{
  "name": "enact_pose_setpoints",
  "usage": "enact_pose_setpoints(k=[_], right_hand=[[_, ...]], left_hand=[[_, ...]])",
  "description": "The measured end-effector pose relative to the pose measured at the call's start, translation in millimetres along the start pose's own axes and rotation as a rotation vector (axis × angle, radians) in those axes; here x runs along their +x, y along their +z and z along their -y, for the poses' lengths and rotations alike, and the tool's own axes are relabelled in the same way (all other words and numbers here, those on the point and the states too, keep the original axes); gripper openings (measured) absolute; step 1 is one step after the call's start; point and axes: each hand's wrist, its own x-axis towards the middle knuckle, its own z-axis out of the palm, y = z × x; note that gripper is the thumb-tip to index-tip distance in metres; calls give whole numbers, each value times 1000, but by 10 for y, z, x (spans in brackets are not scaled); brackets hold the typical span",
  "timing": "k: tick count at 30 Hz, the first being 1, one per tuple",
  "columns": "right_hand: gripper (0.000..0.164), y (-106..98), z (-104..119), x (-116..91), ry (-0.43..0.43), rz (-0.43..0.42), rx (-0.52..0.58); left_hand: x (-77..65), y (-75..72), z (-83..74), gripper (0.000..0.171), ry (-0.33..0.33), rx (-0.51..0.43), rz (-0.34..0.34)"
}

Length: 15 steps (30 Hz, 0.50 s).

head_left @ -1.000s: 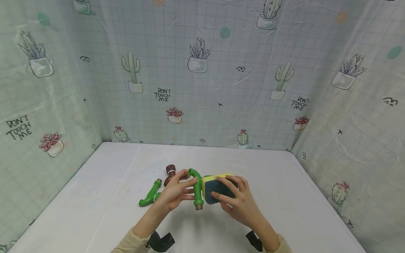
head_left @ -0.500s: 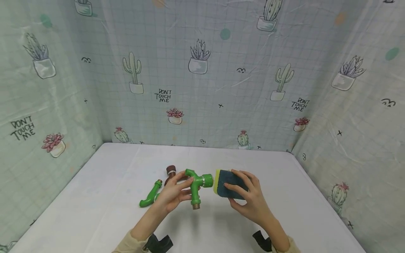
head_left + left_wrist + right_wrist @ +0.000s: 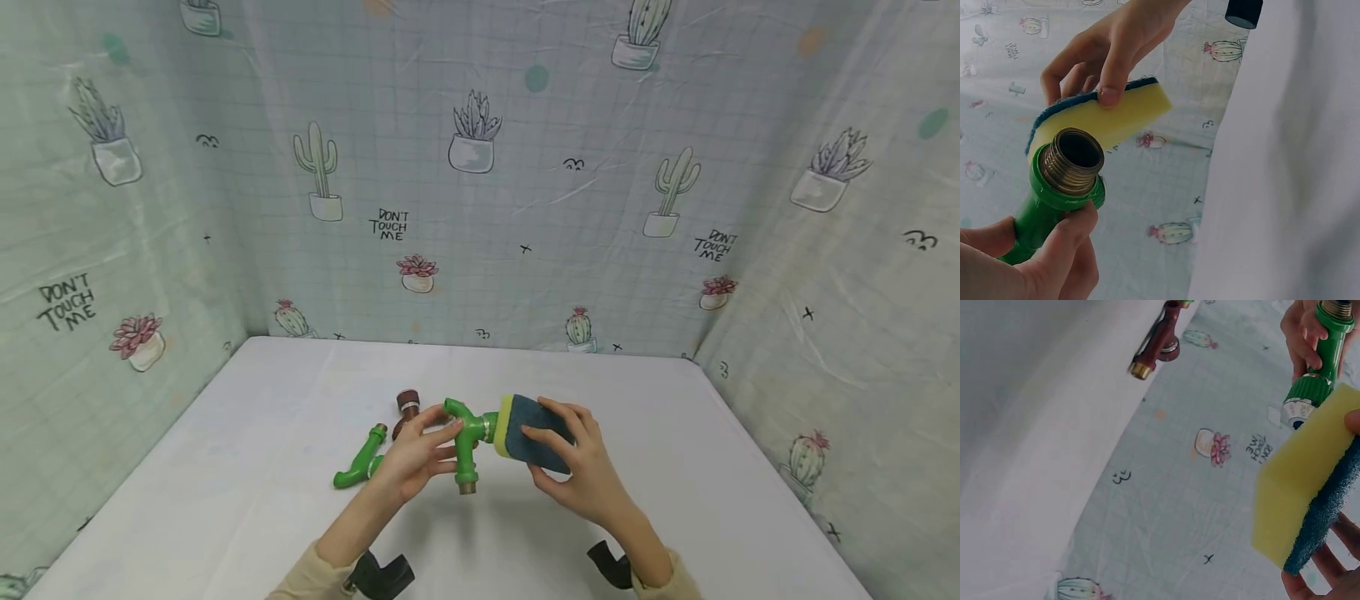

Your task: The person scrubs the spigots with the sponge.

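Note:
My left hand (image 3: 420, 454) grips a green tap (image 3: 465, 454) above the table, its threaded brass end pointing down in the head view. That brass thread (image 3: 1075, 165) fills the front of the left wrist view. My right hand (image 3: 581, 462) pinches a sponge (image 3: 536, 433) with a dark blue scouring side and a yellow foam side. The yellow side faces the tap and hides the end of its knob in the head view. Whether foam and knob touch I cannot tell. In the right wrist view the tap's ribbed green knob (image 3: 1310, 392) shows beside the foam.
Left of my left hand, a second green tap (image 3: 363, 457) lies on the white table (image 3: 225, 500). A brown tap (image 3: 407, 407) lies behind that hand, partly hidden. Black curved pieces (image 3: 382, 575) sit by both wrists. A cactus-print cloth (image 3: 480, 208) encloses the table's back and sides.
The sponge first lay over the tap's knob, then moved off right and left the knob bare. Now it is back left against or before the knob. The left hand barely shifted.

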Motion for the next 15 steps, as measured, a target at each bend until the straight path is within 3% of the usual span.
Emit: enact_pose_setpoints(k=[11, 15], right_hand=[[56, 8, -70, -124, 123, -33, 75], [56, 28, -36, -119, 141, -44, 112]], left_hand=[[45, -15, 57, 49, -1, -128, 58], [50, 3, 72, 47, 8, -98, 26]])
